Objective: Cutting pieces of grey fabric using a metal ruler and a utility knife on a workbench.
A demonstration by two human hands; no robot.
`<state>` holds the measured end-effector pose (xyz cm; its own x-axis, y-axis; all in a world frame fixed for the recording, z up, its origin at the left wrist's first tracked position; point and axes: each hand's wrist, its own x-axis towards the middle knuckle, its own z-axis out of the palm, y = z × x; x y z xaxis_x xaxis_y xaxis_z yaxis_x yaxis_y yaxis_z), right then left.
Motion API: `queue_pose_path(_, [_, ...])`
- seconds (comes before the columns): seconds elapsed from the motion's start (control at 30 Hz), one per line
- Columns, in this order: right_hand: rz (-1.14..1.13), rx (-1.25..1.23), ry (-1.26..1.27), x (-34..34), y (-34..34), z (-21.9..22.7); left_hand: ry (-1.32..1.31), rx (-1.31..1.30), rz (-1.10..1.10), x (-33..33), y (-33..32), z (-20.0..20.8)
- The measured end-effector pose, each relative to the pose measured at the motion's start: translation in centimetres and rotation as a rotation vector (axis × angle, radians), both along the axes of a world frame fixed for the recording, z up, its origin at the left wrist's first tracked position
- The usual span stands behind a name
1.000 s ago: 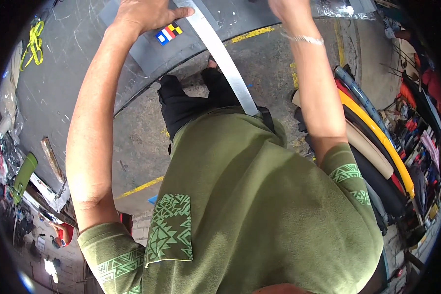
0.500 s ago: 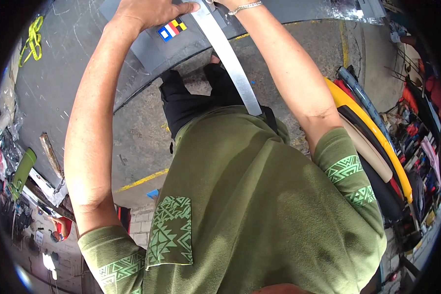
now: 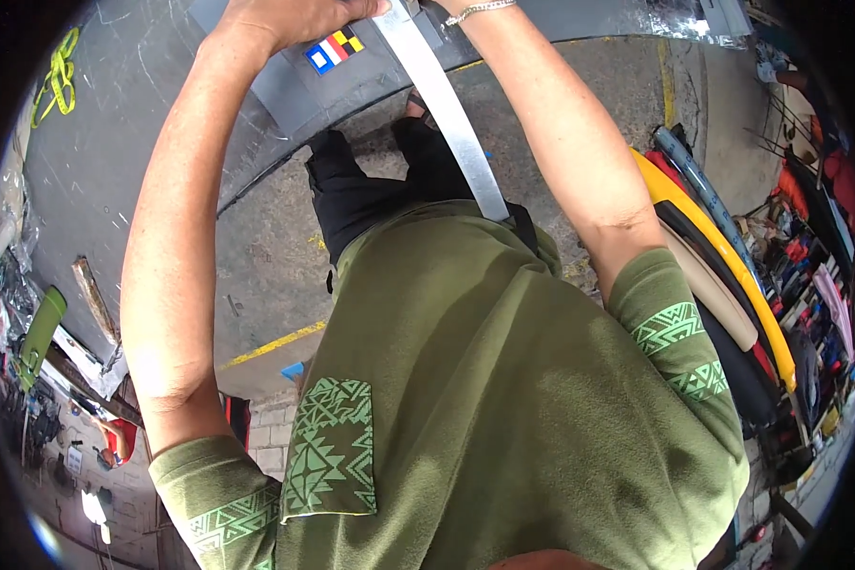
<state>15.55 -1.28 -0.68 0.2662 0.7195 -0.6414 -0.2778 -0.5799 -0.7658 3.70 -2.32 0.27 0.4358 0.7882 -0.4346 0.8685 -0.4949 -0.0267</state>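
Note:
My left hand (image 3: 294,16) is at the top edge over the dark tabletop, its thumb stretched onto a long silver metal ruler (image 3: 437,100). Its other fingers are cut off by the edge of the picture. The ruler slants from under that thumb, past the table's near edge, down to my waist. Only the wrist of my right arm (image 3: 513,66), with a chain bracelet (image 3: 480,11), shows right of the ruler; my right hand's fingers are out of sight. Beneath my left hand lies a grey sheet (image 3: 290,100) bearing a small patch of coloured squares (image 3: 334,52).
A yellow-green strap (image 3: 59,81) lies at the table's far left (image 3: 95,190). Wood (image 3: 95,299) and clear plastic wrap are along the left side. To my right stand rolls of material, including a yellow one (image 3: 731,247) and a blue one (image 3: 698,180), near a cluttered heap.
The view has shifted slightly. Both hands sit a little higher, so less of them shows. The ruler's far end has risen slightly with them, and my left thumb remains on it.

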Motion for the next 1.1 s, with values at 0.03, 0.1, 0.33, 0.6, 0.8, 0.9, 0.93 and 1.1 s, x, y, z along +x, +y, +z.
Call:
queue_pose_path(0.03, [0.0,0.0,-0.001,0.6,-0.2,-1.4,0.0,-0.004,0.001,0.1,0.0,0.1])
queue_pose_path(0.1, [0.244,0.468,0.215,2.0,-1.0,-4.3,-0.001,-0.005,-0.001,0.1,0.1,-0.1])
queue_pose_path(0.33, [0.107,-0.027,0.023,0.7,-0.3,-1.8,-0.002,-0.009,0.019,-0.1,0.0,-0.1])
queue_pose_path(0.6, [0.223,0.592,0.266,1.8,-1.5,-4.0,-0.019,-0.01,0.001,0.4,-0.3,0.8])
queue_pose_path(0.8, [0.114,-0.024,-0.006,0.4,0.2,-1.0,-0.004,-0.002,0.011,0.2,-0.3,0.6])
queue_pose_path(0.9, [0.244,0.633,0.203,1.7,-1.5,-4.9,-0.015,-0.001,0.007,0.3,-0.3,0.7])
queue_pose_path(0.93, [0.245,0.631,0.202,1.9,-1.4,-5.4,-0.023,-0.006,0.009,0.3,-0.3,0.8])
queue_pose_path(1.1, [0.647,0.839,-1.319,1.5,-0.7,-3.1,-0.009,-0.018,0.011,0.3,-0.4,0.8])
